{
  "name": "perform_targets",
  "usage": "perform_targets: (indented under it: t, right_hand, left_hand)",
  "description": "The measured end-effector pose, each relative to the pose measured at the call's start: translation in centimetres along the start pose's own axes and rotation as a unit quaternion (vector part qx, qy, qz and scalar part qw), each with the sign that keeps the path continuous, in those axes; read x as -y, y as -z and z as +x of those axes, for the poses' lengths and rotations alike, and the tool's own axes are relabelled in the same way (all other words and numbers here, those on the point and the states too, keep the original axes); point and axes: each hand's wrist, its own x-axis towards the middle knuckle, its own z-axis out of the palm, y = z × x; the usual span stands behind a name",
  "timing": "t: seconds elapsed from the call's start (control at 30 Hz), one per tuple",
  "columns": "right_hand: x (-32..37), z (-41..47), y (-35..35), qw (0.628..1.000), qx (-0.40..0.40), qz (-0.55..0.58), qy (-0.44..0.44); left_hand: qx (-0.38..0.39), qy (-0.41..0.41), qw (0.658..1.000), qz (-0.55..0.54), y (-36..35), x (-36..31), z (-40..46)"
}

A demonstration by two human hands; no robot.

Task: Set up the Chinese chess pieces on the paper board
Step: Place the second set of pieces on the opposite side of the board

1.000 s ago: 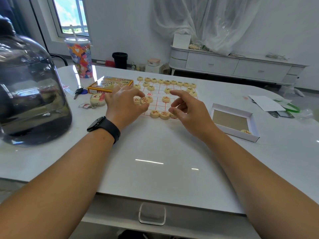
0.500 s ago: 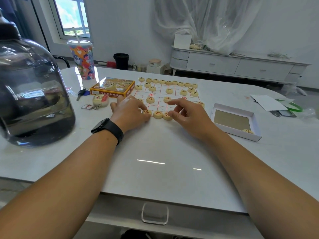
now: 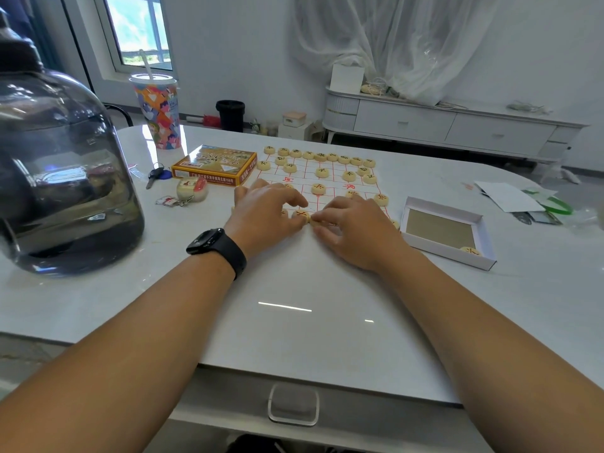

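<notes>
Both hands are now down at the near edge of the board (image 3: 327, 178), w/ fingertips meeting over the home row. A sec ago the left hand (image 3: 266, 210) was lifted mid-board w/ a piece or two in its fingers, and the right hand (image 3: 351, 225) hung loose beside it; since then both have dropped toward the near row. Left fingers are curled down by a red piece (image 3: 300, 215), touching or just nudging it; can't tell if it's really pinched. Right fingertips pinch a piece (image 3: 315, 222) right beside it at the board edge.

Far side: the black row (image 3: 320, 155) is lined up along the back edge, w/ cannons and soldiers in front, so that half looks done. Near half: a few red pieces out, e.g. one mid-board (image 3: 318, 189), one at the right edge (image 3: 381, 199). One piece (image 3: 470, 251) sits in the tray (image 3: 483, 256) on the surface, well apart from the board.

Judgement: red back row is being filled; roughly over halfway. Hands hide most of that row, so count is unclear. Risk: bumping neighbours, shifting the paper.
</notes>
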Motion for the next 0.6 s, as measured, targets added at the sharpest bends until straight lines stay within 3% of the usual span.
perform_targets:
  t: [0.23, 0.6]
  right_hand:
    - [0.41, 0.02, 0.03, 0.999, 0.03, 0.012, -0.021]
    - [0.78, 0.26, -0.07, 0.998, 0.037, -0.035, -0.028]
  left_hand:
    - [0.022, -0.023, 0.997, 0.064, -0.49, -0.01, 0.24]
    - [0.006, -0.015, 0.998, 0.054, -0.88, 0.01, 0.3]
